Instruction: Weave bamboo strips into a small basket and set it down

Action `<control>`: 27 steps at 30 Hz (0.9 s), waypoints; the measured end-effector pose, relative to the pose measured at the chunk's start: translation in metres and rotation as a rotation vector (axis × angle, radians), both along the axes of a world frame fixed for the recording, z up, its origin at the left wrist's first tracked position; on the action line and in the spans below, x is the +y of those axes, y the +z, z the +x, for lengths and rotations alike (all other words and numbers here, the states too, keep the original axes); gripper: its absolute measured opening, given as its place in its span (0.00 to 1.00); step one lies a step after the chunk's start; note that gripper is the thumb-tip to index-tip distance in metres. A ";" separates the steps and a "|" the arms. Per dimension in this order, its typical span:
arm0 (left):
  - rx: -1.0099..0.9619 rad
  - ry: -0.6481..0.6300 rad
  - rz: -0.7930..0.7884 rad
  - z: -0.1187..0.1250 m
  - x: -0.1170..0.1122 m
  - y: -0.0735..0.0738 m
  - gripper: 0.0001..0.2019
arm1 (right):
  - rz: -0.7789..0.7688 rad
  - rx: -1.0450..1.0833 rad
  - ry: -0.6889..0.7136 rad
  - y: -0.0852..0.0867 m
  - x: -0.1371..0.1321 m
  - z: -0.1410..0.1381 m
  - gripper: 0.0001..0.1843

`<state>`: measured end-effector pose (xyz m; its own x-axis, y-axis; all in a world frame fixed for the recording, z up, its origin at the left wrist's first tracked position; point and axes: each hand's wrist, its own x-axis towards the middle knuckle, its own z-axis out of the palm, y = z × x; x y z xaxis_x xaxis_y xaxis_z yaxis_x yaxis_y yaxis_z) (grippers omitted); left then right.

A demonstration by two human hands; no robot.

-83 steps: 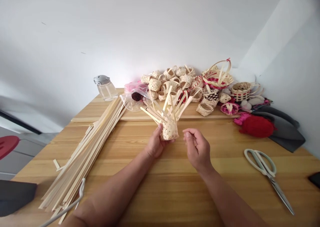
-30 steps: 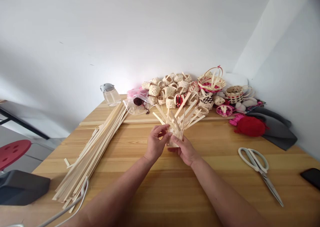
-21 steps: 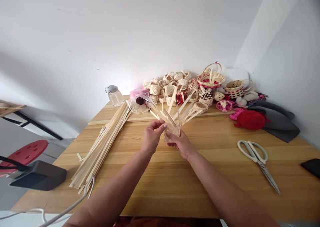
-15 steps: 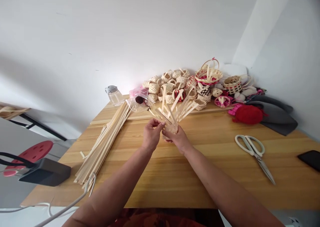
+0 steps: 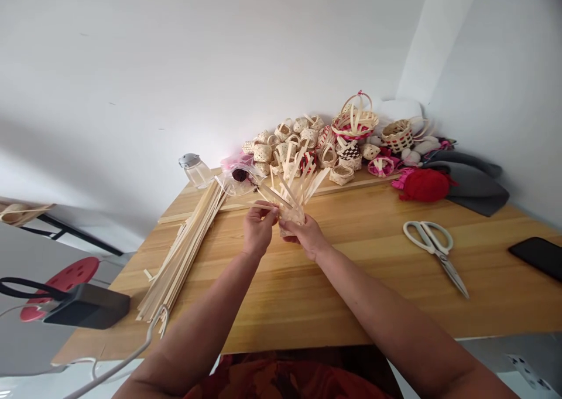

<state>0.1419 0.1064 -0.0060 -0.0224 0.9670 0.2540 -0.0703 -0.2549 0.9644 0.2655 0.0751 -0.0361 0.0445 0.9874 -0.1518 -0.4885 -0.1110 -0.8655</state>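
Note:
Held over the middle of the table is a small woven basket (image 5: 291,214) of pale strips, whose loose ends fan out upward and away from me. My right hand (image 5: 307,235) is wrapped round its right side and base. On the left side, my left hand (image 5: 259,226) pinches one pale strip (image 5: 252,204) between thumb and fingers; the strip points out to the left. Part of the basket's body is hidden behind the fingers.
A bundle of long flat strips (image 5: 184,252) lies to the left, with a bottle (image 5: 195,170) behind it. Finished small baskets (image 5: 262,153) are piled at the back. Scissors (image 5: 434,252), red yarn (image 5: 425,185) and a phone (image 5: 536,257) lie on the right. A grey box (image 5: 90,305) stands front left.
My left hand has drawn slightly away to the left, and a strip now sticks out from its fingers. My right hand still grips the basket. The whole view has shifted a little.

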 end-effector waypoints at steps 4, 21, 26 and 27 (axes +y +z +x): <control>-0.002 0.015 -0.108 -0.004 0.004 -0.001 0.16 | -0.017 0.001 0.030 -0.005 0.002 -0.001 0.31; -0.058 0.051 -0.114 -0.005 0.005 -0.007 0.20 | -0.030 -0.118 -0.060 -0.008 0.002 -0.006 0.33; -0.222 0.176 -0.035 -0.007 0.000 -0.007 0.23 | 0.023 -0.152 -0.094 -0.013 0.003 -0.003 0.33; -0.220 0.169 -0.026 -0.007 -0.002 -0.006 0.23 | 0.048 -0.176 -0.074 -0.014 0.004 -0.002 0.32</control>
<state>0.1350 0.1049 -0.0120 -0.2361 0.9509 0.2000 -0.2369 -0.2559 0.9372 0.2638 0.0789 -0.0504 0.1386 0.9864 -0.0879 -0.3341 -0.0370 -0.9418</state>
